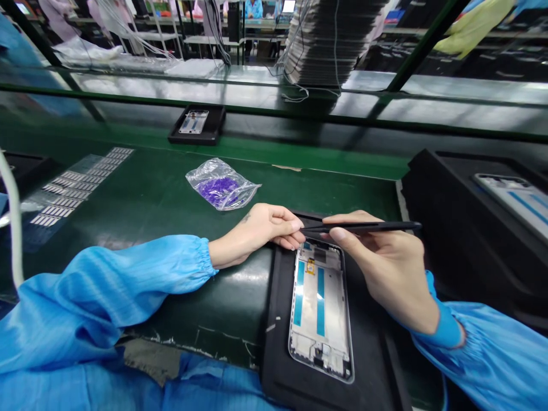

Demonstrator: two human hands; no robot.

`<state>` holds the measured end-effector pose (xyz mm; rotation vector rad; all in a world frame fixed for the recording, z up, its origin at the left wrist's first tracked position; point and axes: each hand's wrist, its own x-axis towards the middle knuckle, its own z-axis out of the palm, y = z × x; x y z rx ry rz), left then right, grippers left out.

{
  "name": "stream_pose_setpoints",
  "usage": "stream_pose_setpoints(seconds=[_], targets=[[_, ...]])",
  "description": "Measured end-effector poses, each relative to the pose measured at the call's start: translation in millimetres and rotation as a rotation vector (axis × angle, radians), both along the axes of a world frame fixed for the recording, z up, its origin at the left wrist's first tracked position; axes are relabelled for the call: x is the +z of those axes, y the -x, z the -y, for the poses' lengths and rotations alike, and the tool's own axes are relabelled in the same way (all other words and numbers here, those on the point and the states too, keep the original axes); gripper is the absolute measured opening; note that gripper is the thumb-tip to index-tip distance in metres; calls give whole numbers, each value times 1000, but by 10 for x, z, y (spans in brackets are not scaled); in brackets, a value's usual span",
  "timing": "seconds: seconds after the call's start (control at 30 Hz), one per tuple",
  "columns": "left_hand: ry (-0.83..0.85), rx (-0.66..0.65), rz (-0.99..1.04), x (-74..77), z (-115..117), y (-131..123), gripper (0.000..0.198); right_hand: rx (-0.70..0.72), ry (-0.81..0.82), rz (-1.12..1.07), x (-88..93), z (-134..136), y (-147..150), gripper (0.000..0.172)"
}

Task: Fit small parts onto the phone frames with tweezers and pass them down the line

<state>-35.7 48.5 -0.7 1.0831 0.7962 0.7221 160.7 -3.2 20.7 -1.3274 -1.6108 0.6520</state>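
Both bare hands meet just right of the frame's centre: the right hand [387, 260] grasps a pair of slim black tweezers [377, 226] between thumb and fingers, pointing leftward, while the left hand [274, 225] has its thumb and index finger drawn together at the tweezers' tip; whether they grip that tip or some small piece cannot be told. Below the fingertips, right of the lower centre, a silver rectangular metal phone frame [310, 308] with two blue strips and a small orange-brown patch near its top lies on a flat black tray [278, 348]. Left of the tray spreads a dark green tabletop [158, 194]. On it, near the centre and above the left hand, rests a clear plastic bag [244, 191] with purple contents [219, 191]; toward the left edge, pale, dark-barred strips [81, 185] run diagonally on clear sheets. In the upper left-centre, a small black tray [217, 123] carries another silver metal piece [194, 121]. At the right edge, a black block-like holder [445, 222] bears a further silver frame with blue strips [516, 197]. Shiny blue sleeves [141, 279] cover both forearms.
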Motion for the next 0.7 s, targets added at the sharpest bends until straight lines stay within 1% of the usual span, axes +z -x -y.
stream_pose_setpoints(seconds=[0.07,0.17,0.23,0.33,0.5,0.7], targets=[[-65,-18,-18,-24,-14,18,14,-3,29,-18,3,0,-3,14],[-261,-53,-108,-40,-29,52,15,-13,40,-25,14,-5,-8,14],[-404,-57,-205,-27,-23,68,15,-13,45,-16,28,-11,-7,14],[-549,-51,-315,13,8,76,17,9,76,21,51,-21,1,14],[-723,-51,-416,41,45,77,19,30,79,40,68,-33,12,13],[-856,-47,-502,55,70,78,19,18,129,10,48,-42,6,18]])
